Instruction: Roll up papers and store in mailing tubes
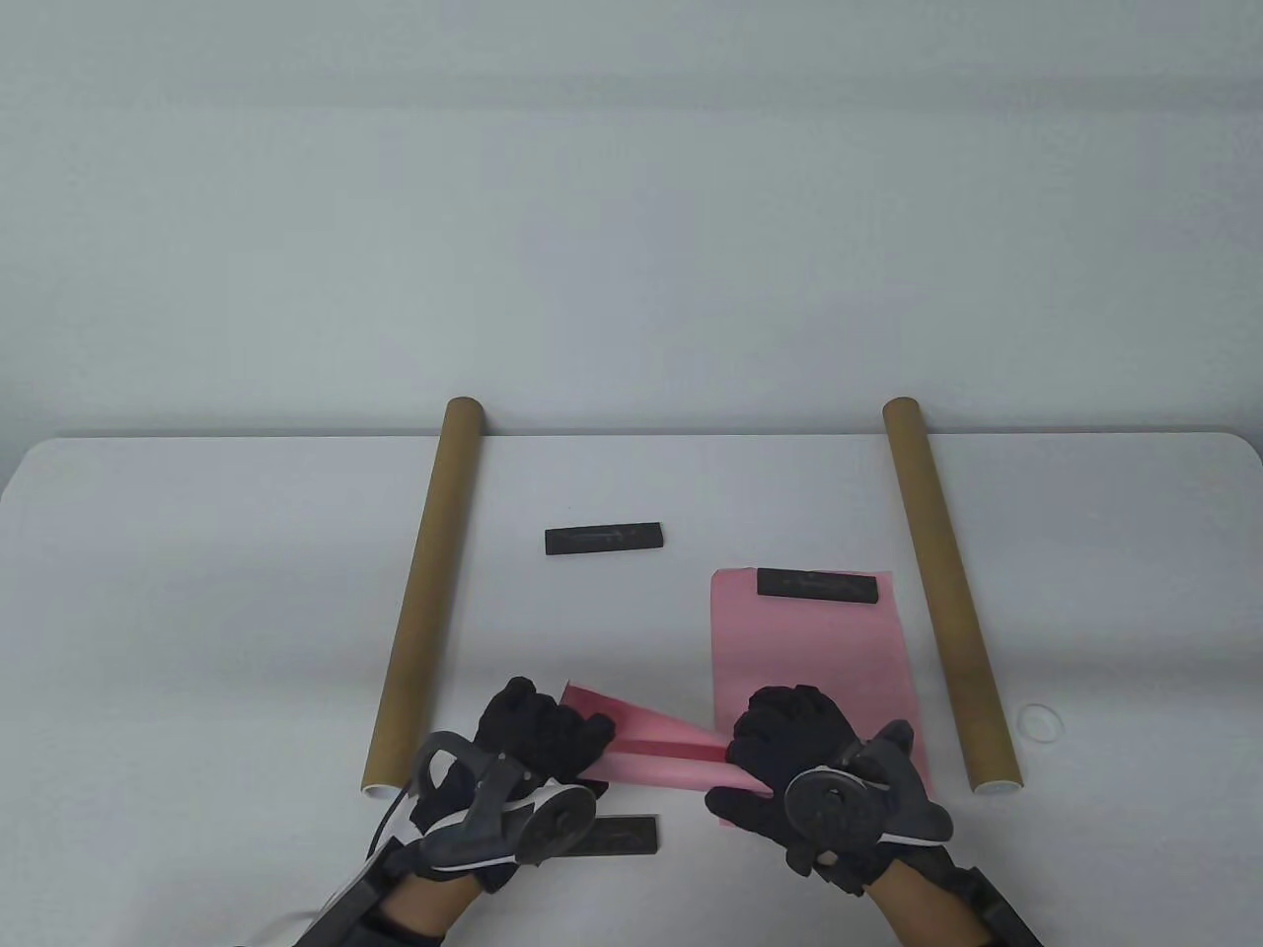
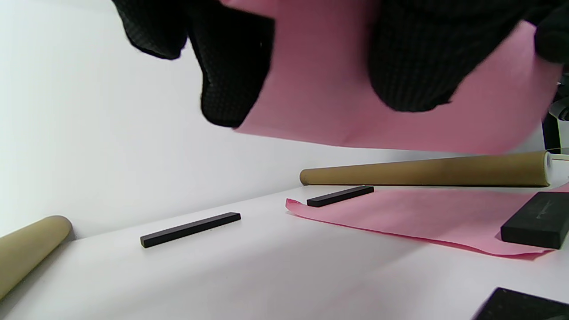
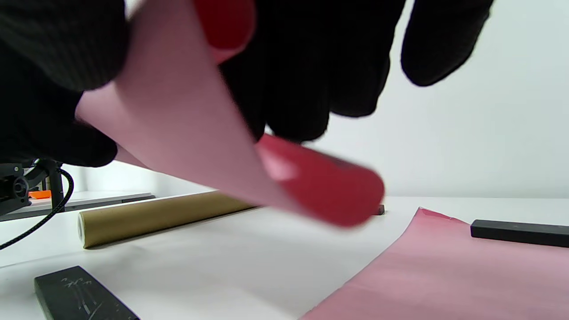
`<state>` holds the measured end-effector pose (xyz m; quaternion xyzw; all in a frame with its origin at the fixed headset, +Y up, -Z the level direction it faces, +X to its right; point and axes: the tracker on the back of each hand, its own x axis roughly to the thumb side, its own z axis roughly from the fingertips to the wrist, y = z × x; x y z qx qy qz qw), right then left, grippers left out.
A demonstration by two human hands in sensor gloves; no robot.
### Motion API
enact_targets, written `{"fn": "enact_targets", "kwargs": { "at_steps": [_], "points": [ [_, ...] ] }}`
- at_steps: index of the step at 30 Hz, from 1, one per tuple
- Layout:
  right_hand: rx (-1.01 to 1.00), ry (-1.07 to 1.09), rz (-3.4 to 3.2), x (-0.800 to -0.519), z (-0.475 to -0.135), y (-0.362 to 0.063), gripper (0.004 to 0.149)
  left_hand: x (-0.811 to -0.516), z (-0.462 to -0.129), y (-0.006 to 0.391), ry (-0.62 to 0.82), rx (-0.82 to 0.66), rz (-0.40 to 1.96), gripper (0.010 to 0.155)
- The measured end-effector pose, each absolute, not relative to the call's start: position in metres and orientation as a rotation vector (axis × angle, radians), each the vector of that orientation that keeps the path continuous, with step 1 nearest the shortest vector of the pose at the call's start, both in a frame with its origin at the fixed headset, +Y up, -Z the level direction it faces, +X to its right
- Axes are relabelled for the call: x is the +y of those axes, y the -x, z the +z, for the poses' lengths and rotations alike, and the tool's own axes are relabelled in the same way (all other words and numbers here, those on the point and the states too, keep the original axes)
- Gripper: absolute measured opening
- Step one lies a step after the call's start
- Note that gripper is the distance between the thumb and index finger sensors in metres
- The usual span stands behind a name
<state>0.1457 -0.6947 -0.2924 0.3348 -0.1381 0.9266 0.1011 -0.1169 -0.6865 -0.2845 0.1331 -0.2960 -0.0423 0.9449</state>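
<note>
Tabletop (image 1: 197, 592): white, rounded far corners, set against a plain pale wall; its far edge runs just behind the tops of both tubes.
Left mailing tube (image 1: 424, 592): brown cardboard, lies lengthwise on the tabletop, far end at the far edge, near end just beside the left hand.
Right mailing tube (image 1: 952, 592): same kind, lies well right of the flat sheet; a white rim shows at its near end.
Flat pink sheet (image 1: 809, 651): lies on the tabletop between the tubes, nearer the right one; its near part is covered by the right hand.
Rolled pink paper (image 1: 656, 745): partly rolled, lifted off the tabletop, spans between both hands in front of the flat sheet.
Left hand (image 1: 538, 740): black glove, fingers curled round the left end of the rolled pink paper.
Right hand (image 1: 789, 750): black glove, fingers and thumb curled round the right end of the same roll.
Black bar on sheet (image 1: 817, 586): weighs down the far edge of the flat pink sheet.
Black bar, centre (image 1: 603, 540): lies alone on bare tabletop between the tubes.
Black bar, near (image 1: 622, 836): lies by the left wrist, partly hidden by the tracker.
Ring (image 1: 1039, 722): small, clear or white, right of the right tube's near end.
Writing: faint pale marks on the bars, not legible.
Open room: bare tabletop left of the left tube and right of the right tube.
</note>
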Motion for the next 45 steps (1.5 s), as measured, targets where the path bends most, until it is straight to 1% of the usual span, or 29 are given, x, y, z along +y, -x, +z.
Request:
{"fn": "enact_targets", "kwargs": {
  "at_steps": [1,3,7,9,12,14,18,20,22,24,27,32,34,37,40,43,45],
  "points": [
    [-0.440,-0.997,2.747,-0.694,-0.291,-0.145,0.067,-0.687,-0.285,0.118,-0.262,-0.602,-0.078,0.053],
    [-0.433,-1.020,2.753,-0.694,-0.291,-0.143,0.068,-0.687,-0.286,0.118,-0.254,-0.599,-0.069,0.052],
    [-0.431,-0.999,2.736,-0.695,-0.291,-0.143,0.055,-0.687,-0.286,0.119,-0.259,-0.596,-0.073,0.056],
    [-0.407,-1.005,2.755,-0.695,-0.292,-0.143,0.052,-0.687,-0.286,0.118,-0.262,-0.597,-0.087,0.059],
    [-0.342,-1.015,2.722,-0.696,-0.293,-0.143,0.056,-0.687,-0.284,0.117,-0.280,-0.605,-0.102,0.061],
    [-0.314,-1.000,2.675,-0.697,-0.294,-0.144,0.059,-0.684,-0.283,0.117,-0.286,-0.606,-0.099,0.057],
    [-0.392,-1.003,2.717,-0.696,-0.292,-0.143,0.067,-0.681,-0.284,0.121,-0.272,-0.599,-0.068,0.054],
    [-0.416,-1.032,2.722,-0.696,-0.290,-0.142,0.064,-0.681,-0.286,0.123,-0.262,-0.593,-0.061,0.054],
    [-0.437,-1.013,2.705,-0.695,-0.290,-0.141,0.057,-0.681,-0.287,0.125,-0.264,-0.584,-0.069,0.057],
    [-0.440,-1.005,2.681,-0.694,-0.290,-0.143,0.053,-0.681,-0.286,0.124,-0.281,-0.582,-0.080,0.060],
    [-0.420,-0.985,2.658,-0.693,-0.292,-0.146,0.056,-0.678,-0.282,0.121,-0.318,-0.600,-0.098,0.060],
    [-0.474,-0.967,2.662,-0.691,-0.290,-0.148,0.065,-0.677,-0.282,0.122,-0.291,-0.609,-0.061,0.058],
    [-0.475,-0.993,2.717,-0.692,-0.290,-0.145,0.064,-0.677,-0.285,0.124,-0.284,-0.603,-0.054,0.058],
    [-0.438,-0.993,2.713,-0.693,-0.290,-0.143,0.055,-0.678,-0.284,0.124,-0.292,-0.595,-0.083,0.061],
    [-0.403,-0.997,2.701,-0.693,-0.291,-0.144,0.053,-0.677,-0.282,0.122,-0.321,-0.596,-0.102,0.063],
    [-0.387,-0.992,2.659,-0.693,-0.291,-0.146,0.059,-0.674,-0.281,0.122,-0.319,-0.611,-0.092,0.059],
    [-0.418,-0.982,2.649,-0.692,-0.291,-0.146,0.063,-0.675,-0.282,0.123,-0.303,-0.609,-0.080,0.058]
  ]
}}
